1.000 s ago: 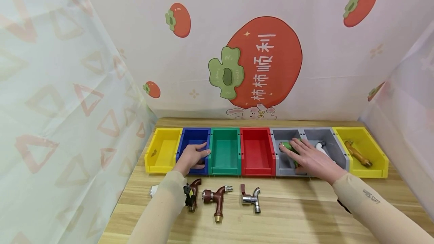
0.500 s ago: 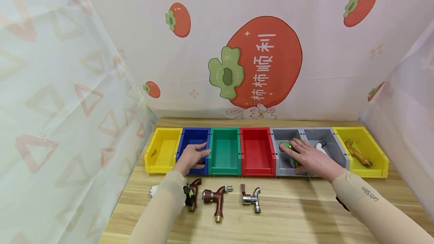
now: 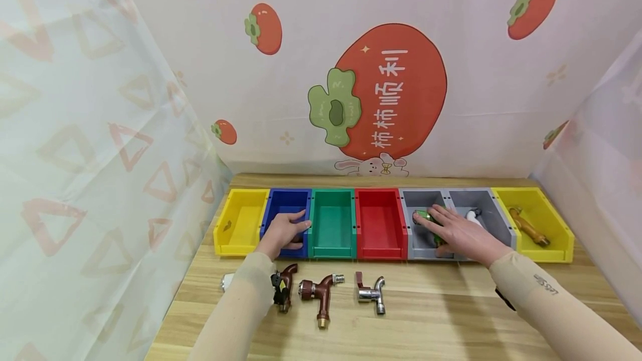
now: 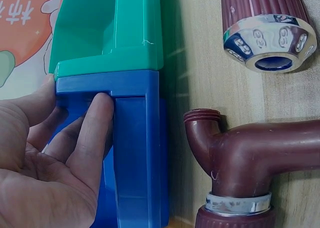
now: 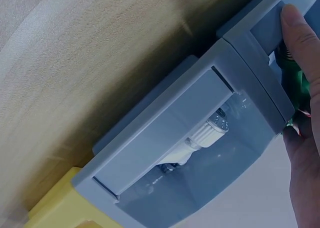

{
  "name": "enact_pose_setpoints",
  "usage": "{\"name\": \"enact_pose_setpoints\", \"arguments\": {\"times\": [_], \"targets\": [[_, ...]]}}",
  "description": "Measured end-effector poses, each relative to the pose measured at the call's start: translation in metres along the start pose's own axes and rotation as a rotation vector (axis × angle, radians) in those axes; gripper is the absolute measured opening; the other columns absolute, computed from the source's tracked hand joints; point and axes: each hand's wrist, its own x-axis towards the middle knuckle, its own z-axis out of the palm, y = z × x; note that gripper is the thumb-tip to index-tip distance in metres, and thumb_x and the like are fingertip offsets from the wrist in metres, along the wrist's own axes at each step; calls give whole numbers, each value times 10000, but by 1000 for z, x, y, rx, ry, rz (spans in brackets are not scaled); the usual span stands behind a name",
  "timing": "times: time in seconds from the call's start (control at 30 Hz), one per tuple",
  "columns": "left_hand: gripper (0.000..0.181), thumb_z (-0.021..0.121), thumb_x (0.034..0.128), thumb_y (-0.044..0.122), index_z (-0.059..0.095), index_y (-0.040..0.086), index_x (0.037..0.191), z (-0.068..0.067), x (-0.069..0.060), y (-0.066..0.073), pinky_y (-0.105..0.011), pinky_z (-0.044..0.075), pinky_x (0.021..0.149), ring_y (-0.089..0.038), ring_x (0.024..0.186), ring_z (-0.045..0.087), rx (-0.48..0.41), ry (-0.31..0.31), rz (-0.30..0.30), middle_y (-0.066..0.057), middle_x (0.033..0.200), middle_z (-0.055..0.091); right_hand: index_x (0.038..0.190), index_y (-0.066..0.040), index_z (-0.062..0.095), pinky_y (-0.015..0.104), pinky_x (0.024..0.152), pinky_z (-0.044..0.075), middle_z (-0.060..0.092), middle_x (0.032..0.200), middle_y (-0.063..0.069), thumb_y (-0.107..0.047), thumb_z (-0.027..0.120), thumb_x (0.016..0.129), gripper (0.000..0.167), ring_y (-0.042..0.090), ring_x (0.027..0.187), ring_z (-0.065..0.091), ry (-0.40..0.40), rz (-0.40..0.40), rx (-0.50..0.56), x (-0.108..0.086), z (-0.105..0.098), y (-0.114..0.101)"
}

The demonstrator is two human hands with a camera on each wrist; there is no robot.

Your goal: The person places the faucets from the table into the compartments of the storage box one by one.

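My left hand [image 3: 283, 233] reaches into the blue bin [image 3: 291, 198]. In the left wrist view its fingers are spread apart at the wall shared with the green bin [image 4: 110, 63], one fingertip at the wall's edge; no object shows between them. My right hand [image 3: 463, 234] is over the left grey bin [image 3: 420, 252], around a green faucet [image 3: 424, 216] that the fingers partly cover. The right wrist view shows the thumb near the bin's front lip and the green faucet [image 5: 295, 83] between thumb and fingers. A white faucet [image 5: 200, 140] lies in the neighbouring grey bin [image 3: 484, 199].
On the wooden table [image 3: 411, 333] before the bins lie two brown faucets, one [image 3: 321, 297] in the middle, another [image 3: 287, 288] beside my left sleeve. A chrome faucet [image 3: 372, 294] lies right of them. The right yellow bin [image 3: 562, 238] holds a bronze-coloured faucet [image 3: 529, 228]. A red bin [image 3: 379, 219] stands mid-row.
My left hand stays in place in the blue bin. The right hand and sleeve shift only very slightly, still over the green faucet.
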Motion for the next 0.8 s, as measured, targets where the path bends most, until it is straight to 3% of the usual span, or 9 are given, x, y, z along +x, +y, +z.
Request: {"name": "enact_pose_setpoints", "arguments": {"times": [0.8], "targets": [[564,659,1016,293,476,238,1547,0,-2,2,-365,637,786,-341,1277,610,-5,4,-7,-128,1506,542,1546,-161,476,555,893,591,515,1488,249,-354,921,699,976,458,1367,484,-28,13,47,-1,1,1]]}}
